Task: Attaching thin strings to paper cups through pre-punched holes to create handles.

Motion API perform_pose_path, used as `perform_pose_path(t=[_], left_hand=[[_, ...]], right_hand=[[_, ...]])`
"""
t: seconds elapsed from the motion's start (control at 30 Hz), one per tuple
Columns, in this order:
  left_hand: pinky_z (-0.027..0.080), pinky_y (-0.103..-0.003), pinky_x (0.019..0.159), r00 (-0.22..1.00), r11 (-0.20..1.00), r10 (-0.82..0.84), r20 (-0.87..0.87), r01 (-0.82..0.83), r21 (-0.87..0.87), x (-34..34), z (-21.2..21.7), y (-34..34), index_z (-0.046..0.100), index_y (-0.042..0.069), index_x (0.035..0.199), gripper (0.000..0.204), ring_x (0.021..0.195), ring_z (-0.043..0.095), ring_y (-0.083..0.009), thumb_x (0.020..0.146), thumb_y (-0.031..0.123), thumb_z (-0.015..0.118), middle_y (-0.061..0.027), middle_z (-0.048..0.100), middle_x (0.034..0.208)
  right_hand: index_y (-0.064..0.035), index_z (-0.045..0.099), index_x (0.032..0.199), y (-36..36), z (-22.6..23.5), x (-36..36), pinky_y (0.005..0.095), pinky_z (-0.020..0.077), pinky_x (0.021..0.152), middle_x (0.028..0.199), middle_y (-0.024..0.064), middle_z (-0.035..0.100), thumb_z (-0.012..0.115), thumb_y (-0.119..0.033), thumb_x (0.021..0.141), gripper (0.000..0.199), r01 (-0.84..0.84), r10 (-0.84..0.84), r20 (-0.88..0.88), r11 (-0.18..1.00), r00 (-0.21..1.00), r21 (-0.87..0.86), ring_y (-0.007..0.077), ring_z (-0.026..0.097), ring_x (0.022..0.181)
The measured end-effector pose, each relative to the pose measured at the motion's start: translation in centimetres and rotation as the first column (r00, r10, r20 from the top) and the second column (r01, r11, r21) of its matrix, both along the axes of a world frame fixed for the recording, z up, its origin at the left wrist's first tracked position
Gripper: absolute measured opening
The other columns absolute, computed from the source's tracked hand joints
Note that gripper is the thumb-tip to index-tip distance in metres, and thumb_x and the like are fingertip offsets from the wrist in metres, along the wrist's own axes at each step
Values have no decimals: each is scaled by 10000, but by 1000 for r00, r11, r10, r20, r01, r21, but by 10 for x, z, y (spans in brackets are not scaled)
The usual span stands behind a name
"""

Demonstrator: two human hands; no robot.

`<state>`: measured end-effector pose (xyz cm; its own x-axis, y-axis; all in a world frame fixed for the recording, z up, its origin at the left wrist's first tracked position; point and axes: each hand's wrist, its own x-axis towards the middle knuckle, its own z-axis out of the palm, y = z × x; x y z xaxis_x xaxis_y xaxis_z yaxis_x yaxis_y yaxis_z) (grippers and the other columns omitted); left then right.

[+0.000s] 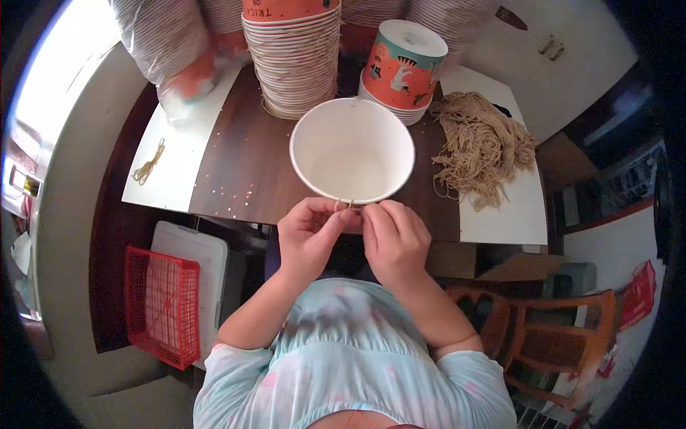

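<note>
A white paper bucket (343,154) stands near the table's front edge, its open mouth tilted toward me. At its near rim a short tan cord (348,203) shows between my hands. My left hand (312,232) has thumb and index finger pinched together on the cord. Beside it, to the right, my right hand (394,239) pinches with its fingers curled down at the rim. My fingers hide most of the cord. A heap of loose tan cords (482,146) lies at the table's right end.
A tall stack of nested buckets (296,68) stands behind, beside an upturned orange and teal bucket (404,68). Bagged buckets (161,46) sit at the back left. A small cord bundle (150,163) lies on the table's (236,168) left end. A red basket (163,304) is below left, wooden chairs (557,336) below right.
</note>
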<state>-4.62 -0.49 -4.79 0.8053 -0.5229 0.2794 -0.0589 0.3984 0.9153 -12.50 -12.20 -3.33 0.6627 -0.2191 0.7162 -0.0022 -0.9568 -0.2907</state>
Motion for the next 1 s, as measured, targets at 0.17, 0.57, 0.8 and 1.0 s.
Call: perform_pose_path(t=[0.17, 0.57, 0.8, 1.0], left_hand=[[560, -297, 756, 818, 979, -155, -554, 53, -196, 0, -3, 3, 563, -24, 933, 57, 819, 667, -194, 889, 9, 577, -140, 663, 909], [548, -293, 654, 833, 994, 32, -553, -84, -71, -5, 5, 21, 565, -12, 924, 67, 708, 654, -170, 881, 35, 586, -122, 663, 858], [500, -210, 643, 896, 882, 401, 191, -434, 186, -9, 11, 20, 606, -36, 855, 52, 711, 626, -99, 841, -15, 651, -104, 677, 800], [511, -215, 648, 899, 870, 346, 269, -415, 266, -6, 14, 20, 610, -36, 881, 45, 727, 630, -87, 840, -35, 630, -84, 679, 820]], right_hand=[[-32, 622, 986, -3, -17, 16, 355, 508, 671, 846, 76, 603, 614, -29, 752, 234, -151, 176, -56, 940, 983, 306, 244, 620, 763], [-40, 652, 1036, 15, -23, 25, 273, 491, 791, 962, 47, 672, 572, -122, 888, 187, -131, 377, 501, -683, 779, 719, 126, 622, 836], [-121, 655, 994, 22, -27, 28, 262, 448, 780, 961, -4, 664, 594, -184, 886, 139, -101, 302, 468, -745, 830, 660, 102, 589, 871], [-114, 645, 995, 20, -25, 29, 289, 448, 805, 951, 5, 660, 581, -201, 887, 153, -102, 267, 526, -814, 808, 571, 123, 591, 867]])
